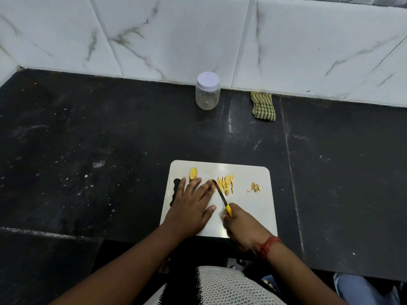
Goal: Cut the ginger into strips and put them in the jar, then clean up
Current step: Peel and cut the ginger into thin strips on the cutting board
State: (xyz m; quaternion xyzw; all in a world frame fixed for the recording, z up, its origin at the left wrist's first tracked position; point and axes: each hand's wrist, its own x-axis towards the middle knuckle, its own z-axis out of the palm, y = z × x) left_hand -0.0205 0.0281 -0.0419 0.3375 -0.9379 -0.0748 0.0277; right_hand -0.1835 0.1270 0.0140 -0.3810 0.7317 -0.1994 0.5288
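Note:
A white cutting board (251,208) lies on the black counter. My left hand (190,205) rests flat on the board, its fingertips pressing a ginger piece that is mostly hidden under them. My right hand (241,227) grips a yellow-handled knife (221,198) whose blade tip meets the ginger at my left fingertips. A pile of cut ginger strips (226,183) lies just right of the blade. An uncut ginger slice (193,173) sits at the board's far left. Small ginger scraps (255,187) lie toward the right. The clear jar (207,93) with a white lid on stands at the wall.
A folded green checked cloth (263,106) lies against the marble-tiled wall, right of the jar. The black counter (99,139) is speckled with crumbs. The counter's front edge runs just below the board.

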